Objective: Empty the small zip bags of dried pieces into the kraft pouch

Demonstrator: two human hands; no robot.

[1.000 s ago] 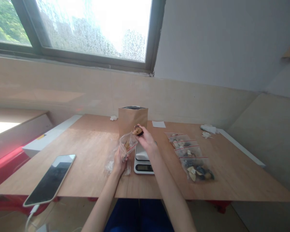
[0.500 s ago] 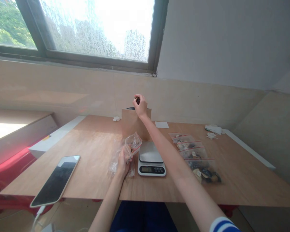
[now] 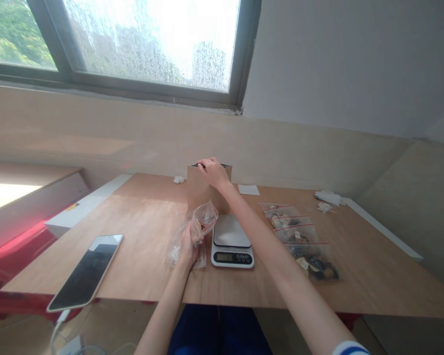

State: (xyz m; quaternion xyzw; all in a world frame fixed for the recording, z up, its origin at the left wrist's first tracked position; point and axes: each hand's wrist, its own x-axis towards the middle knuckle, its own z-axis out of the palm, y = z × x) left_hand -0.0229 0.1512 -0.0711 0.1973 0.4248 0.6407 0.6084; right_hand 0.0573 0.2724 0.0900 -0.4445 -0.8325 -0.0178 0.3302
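Note:
My left hand [image 3: 188, 249] is closed round a small clear zip bag [image 3: 204, 223], holding its mouth up and spread; some brownish bits show inside. More clear plastic bags [image 3: 174, 251] lie under and beside that hand. My right hand [image 3: 213, 173] reaches over the top of a standing brown paper bag [image 3: 198, 190]. Its fingers curl down at the bag's dark opening, with the fingertips and anything in them hidden. Between my arms, close to the left hand, sits a white kitchen scale [image 3: 232, 241] with a bare metal plate.
On the right lies a row of filled zip bags [image 3: 299, 236] with red seals. A phone [image 3: 87, 273] with a cable overhangs the front left edge. White paper [image 3: 248, 190] lies behind the scale, and crumpled tissues [image 3: 327, 198] are at the back right.
My right hand has lowered from above the paper bag to its opening. The dark brown clump it held is now out of sight. The left hand still holds the zip bag.

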